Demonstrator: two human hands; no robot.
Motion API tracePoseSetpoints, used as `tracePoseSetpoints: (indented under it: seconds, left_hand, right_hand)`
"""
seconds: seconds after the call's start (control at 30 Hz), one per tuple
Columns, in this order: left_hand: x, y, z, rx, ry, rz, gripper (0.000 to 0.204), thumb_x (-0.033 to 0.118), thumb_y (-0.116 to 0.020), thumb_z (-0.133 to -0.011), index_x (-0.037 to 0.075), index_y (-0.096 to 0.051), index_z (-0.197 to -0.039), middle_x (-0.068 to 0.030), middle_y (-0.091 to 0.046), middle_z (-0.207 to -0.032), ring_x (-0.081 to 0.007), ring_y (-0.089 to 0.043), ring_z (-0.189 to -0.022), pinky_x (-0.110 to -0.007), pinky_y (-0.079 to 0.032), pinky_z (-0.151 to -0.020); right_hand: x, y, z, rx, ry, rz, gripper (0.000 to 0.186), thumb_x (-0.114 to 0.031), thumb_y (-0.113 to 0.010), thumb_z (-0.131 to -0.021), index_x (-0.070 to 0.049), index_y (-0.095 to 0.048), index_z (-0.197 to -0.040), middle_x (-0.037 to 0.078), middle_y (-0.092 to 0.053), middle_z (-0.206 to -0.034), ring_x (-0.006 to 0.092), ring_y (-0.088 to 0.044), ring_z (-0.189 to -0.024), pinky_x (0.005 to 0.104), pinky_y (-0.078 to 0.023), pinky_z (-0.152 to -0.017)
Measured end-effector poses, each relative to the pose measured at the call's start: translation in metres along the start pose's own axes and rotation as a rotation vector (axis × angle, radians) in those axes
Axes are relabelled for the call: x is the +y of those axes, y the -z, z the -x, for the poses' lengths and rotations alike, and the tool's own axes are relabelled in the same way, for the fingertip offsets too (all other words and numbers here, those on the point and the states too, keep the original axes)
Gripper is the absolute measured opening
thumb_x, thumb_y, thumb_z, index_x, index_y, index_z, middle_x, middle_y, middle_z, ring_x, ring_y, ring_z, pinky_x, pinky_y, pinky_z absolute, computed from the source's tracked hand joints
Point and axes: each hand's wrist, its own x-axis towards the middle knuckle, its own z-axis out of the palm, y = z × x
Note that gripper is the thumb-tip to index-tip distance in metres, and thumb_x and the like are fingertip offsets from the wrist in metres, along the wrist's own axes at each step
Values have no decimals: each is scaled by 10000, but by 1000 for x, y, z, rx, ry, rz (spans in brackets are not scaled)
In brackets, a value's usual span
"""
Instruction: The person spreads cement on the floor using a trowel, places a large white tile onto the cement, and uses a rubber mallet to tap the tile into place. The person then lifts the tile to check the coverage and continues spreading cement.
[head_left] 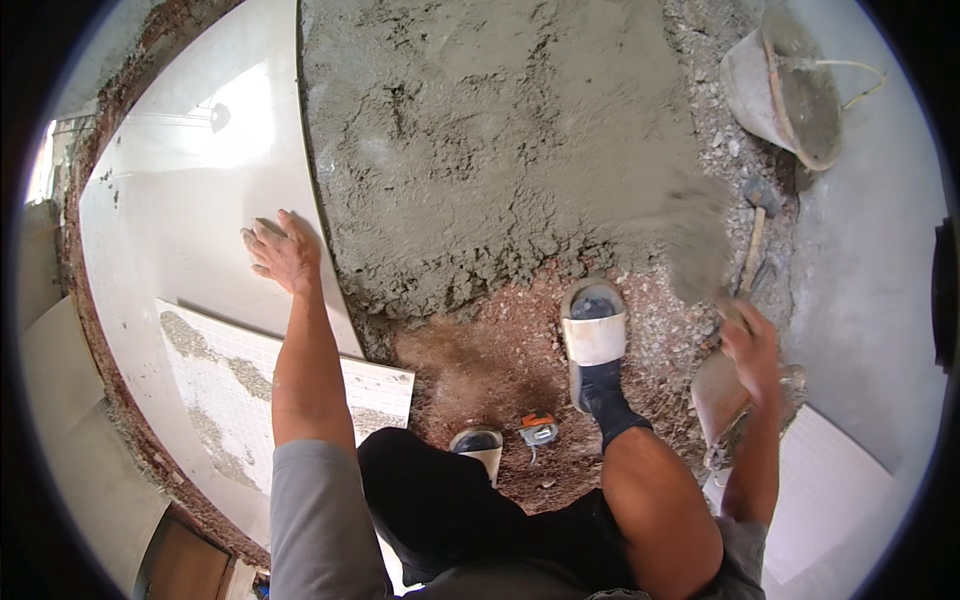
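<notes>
My left hand rests with its fingers spread on a large glossy white floor tile, close to the tile's right edge. My right hand is closed around the handle of a trowel. The trowel's blade is smeared by motion over the right front part of the wet grey mortar bed. Crumbly mortar forms the bed's near edge, just ahead of my slippered foot. Beside the trowel lies a mallet with a dark head and wooden handle.
A mortar-stained bucket tilts at the far right by the wall. A cut tile piece lies on the large tile, mortar on its face. A tape measure sits between my feet. Another pale tile leans at the near right.
</notes>
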Motion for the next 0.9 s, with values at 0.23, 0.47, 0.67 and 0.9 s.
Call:
tracePoseSetpoints:
  seconds: [0.23,0.47,0.67,0.9]
  left_hand:
    - [-4,-5,-1,34,-20,56,707,583,-329,-933,84,-320,-1435,-157,-227,-1521,-286,-178,-1423,-573,-116,-1120]
    - [-4,-6,-1,25,-11,5,665,531,-344,-939,91,-314,-1438,-141,-210,-1530,-269,-141,-1435,-522,-82,-1152]
    - [-1,-2,0,15,5,7,653,520,-350,-943,94,-315,-1437,-136,-209,-1531,-258,-145,-1434,-504,-86,-1156]
    - [-4,-5,0,28,14,-20,656,527,-340,-944,94,-323,-1436,-134,-209,-1530,-254,-152,-1432,-498,-87,-1157]
  right_hand:
    - [-75,-92,-76,327,688,656,320,-278,-671,-837,-32,-627,-1037,147,-644,-906,337,-637,-788,389,-509,-668]
    - [-103,-79,-114,-16,749,931,345,-389,-575,-887,-65,-608,-1002,156,-638,-913,351,-636,-747,422,-499,-624]
    - [-162,-88,-209,-22,700,1146,437,-487,-433,-931,-75,-573,-890,184,-652,-910,389,-623,-824,490,-478,-678]
    - [-160,-91,-201,-295,340,803,549,-545,-417,-925,-29,-596,-978,213,-644,-879,365,-627,-853,462,-485,-742]
